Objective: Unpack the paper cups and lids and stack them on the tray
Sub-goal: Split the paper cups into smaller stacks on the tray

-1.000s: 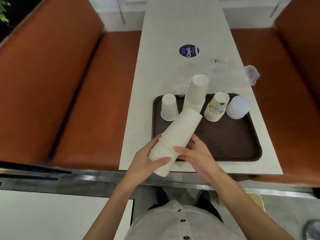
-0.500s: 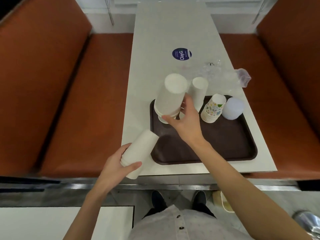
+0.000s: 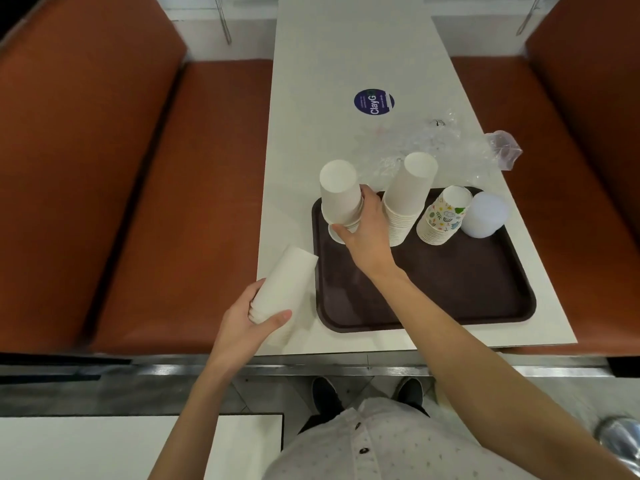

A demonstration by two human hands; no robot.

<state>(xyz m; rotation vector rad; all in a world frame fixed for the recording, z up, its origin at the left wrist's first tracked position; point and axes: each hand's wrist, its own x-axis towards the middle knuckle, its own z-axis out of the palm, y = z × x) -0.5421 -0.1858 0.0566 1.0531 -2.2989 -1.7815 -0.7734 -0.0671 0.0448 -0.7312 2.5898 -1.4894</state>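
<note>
White tabletop [image 3: 346,64]: right hand [image 3: 369,233] grips an upright cup stack [image 3: 339,192] directly over the lone cup [image 3: 335,234] beneath its fingers [image 3: 367,195] (left hand [image 3: 242,327] grips a tilted stack [image 3: 284,285], nearer).

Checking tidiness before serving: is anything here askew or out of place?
The crumpled clear wrapping lies loose on the table behind the tray, one end overhanging the right edge. Nothing looks spilled or damaged.

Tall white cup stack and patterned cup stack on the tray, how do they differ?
The tall white cup stack is plain; the patterned cup stack carries colourful prints. The tall white cup stack rises higher than the patterned cup stack. Both stand rim-down, side by side, on the tray.
</note>
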